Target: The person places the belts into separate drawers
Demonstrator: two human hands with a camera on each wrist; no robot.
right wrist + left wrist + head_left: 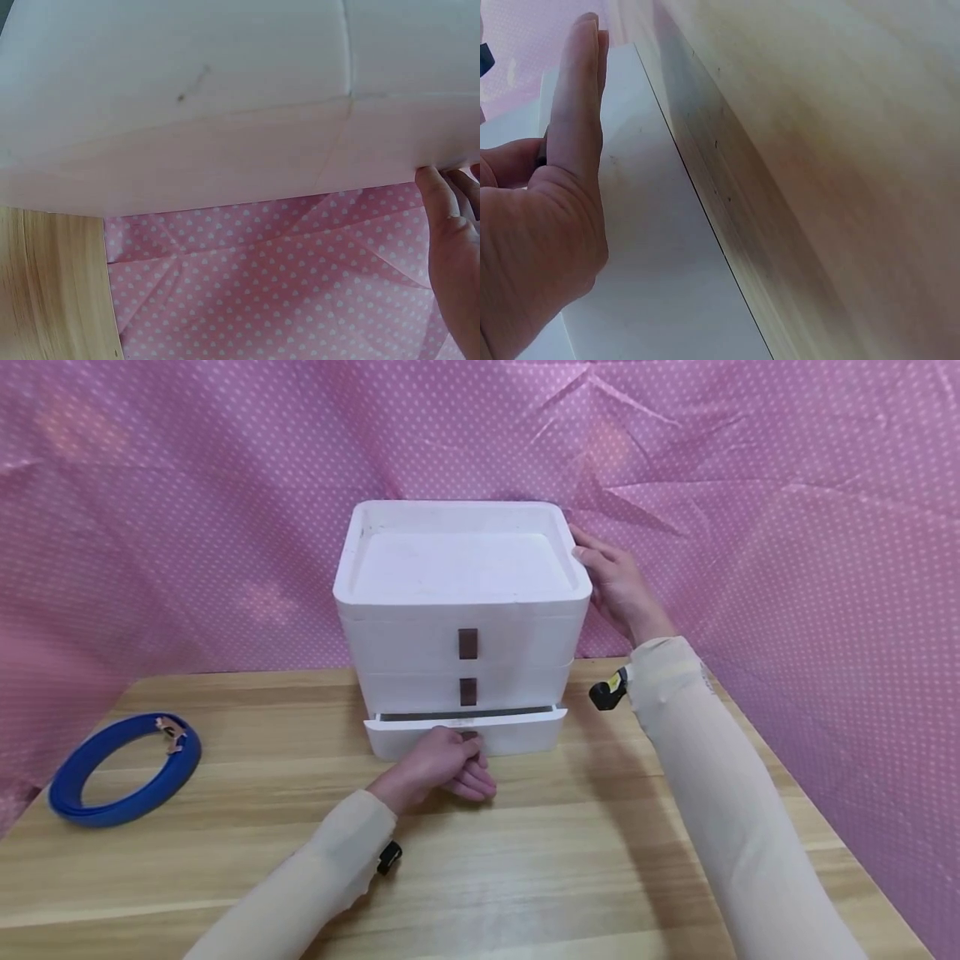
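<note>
A white drawer unit (465,647) with a shallow tray top stands at the back of the wooden table. Its bottom drawer (525,732) sticks out a little, with a dark gap above its front. My left hand (438,764) is at the middle of that drawer front, pinching its brown pull tab (541,153) between thumb and index finger; the other fingers extend past it. Against the upper right side of the unit, my right hand (618,585) rests with its fingers fairly straight. In the right wrist view its fingertips (429,180) touch the white side wall.
A coiled blue belt (123,810) with a metal buckle lies at the table's left. Two upper drawers show brown tabs (468,643) and look closed. Pink dotted cloth (825,568) hangs behind and along the sides. The wooden table (525,877) extends in front.
</note>
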